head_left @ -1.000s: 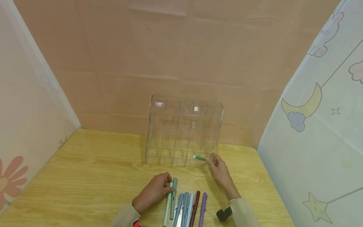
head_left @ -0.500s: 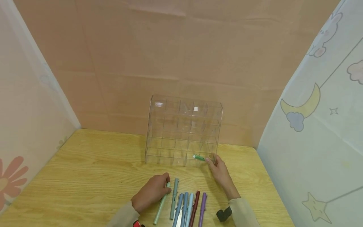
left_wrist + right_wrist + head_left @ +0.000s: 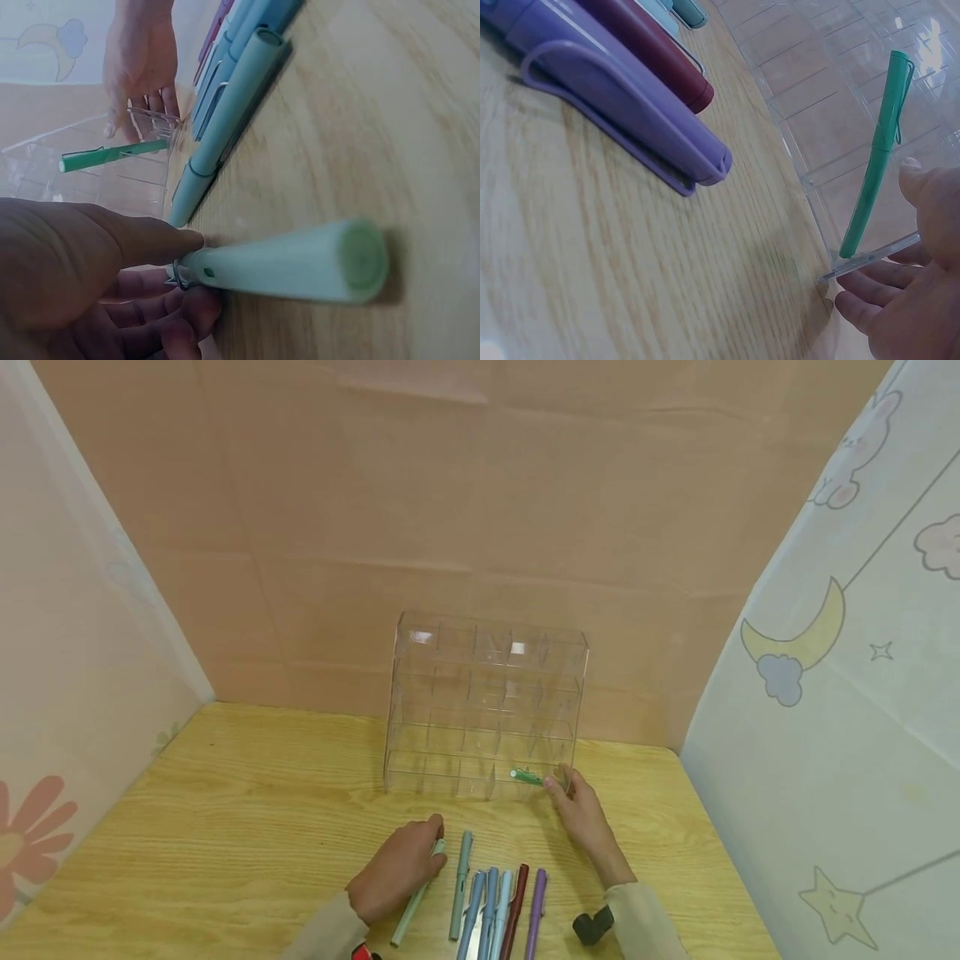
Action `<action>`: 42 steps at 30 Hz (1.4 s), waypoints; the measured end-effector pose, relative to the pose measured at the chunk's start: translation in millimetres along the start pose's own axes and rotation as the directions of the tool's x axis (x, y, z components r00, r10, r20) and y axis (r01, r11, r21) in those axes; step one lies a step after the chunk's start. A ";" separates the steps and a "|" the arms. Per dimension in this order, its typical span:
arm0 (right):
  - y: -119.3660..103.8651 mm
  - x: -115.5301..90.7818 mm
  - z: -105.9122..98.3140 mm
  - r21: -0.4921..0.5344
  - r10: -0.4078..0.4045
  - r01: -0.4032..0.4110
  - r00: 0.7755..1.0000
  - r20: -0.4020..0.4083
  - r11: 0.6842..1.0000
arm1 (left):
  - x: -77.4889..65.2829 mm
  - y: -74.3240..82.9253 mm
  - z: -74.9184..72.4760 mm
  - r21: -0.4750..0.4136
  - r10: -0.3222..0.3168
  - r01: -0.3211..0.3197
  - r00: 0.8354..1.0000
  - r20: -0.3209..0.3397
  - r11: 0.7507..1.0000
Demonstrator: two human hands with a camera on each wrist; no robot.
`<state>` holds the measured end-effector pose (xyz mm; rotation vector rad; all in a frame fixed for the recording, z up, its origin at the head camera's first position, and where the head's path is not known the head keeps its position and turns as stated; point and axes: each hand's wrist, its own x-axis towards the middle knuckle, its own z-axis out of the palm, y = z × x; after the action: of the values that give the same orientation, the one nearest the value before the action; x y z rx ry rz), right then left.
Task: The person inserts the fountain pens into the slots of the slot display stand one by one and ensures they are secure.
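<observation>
My left hand (image 3: 396,870) pinches a pale green pen (image 3: 411,910) near its clip end, between thumb and fingers. In the left wrist view the barrel of this pen slants out over the wood toward the camera. At the lower right corner of a clear acrylic rack (image 3: 442,772), my right hand (image 3: 587,827) grips the side wall, thumb inside and fingers outside. A green pen (image 3: 877,150) leans in the rack's bottom right compartment, close to that thumb. Right of the left hand lies a grey-green pen (image 3: 461,885), apart from it.
Between the hands, several more pens lie side by side: blue ones (image 3: 489,910), a light blue one (image 3: 503,902), a dark red one (image 3: 516,906) and a purple one (image 3: 536,910). The rack stands toward the back of the wooden table (image 3: 270,802), before a plain backdrop.
My left hand has drawn the pale green pen leftward, away from the grey-green pen, and its lower end has swung out to the left. The right hand stays at the rack.
</observation>
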<state>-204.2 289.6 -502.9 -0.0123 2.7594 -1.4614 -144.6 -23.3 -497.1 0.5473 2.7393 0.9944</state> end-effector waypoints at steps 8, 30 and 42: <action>-1.1 0.0 -0.6 0.004 -0.001 0.001 1.000 0.011 1.000 | 4.3 -5.7 -6.8 -0.030 -0.041 0.040 0.999 -0.024 0.999; -3.0 0.3 -1.6 -0.009 0.008 -0.008 1.000 0.010 1.000 | 7.5 6.3 -39.7 -0.189 -0.057 0.039 0.994 -0.089 0.981; -5.1 -1.2 -1.3 -0.019 0.025 -0.024 1.000 0.007 1.000 | 7.3 15.6 -48.5 -0.188 -0.022 -0.005 0.989 -0.145 0.982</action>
<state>-203.0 287.9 -498.0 0.0163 2.7581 -1.4262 -160.8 -37.6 -450.4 0.4469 2.7268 1.3242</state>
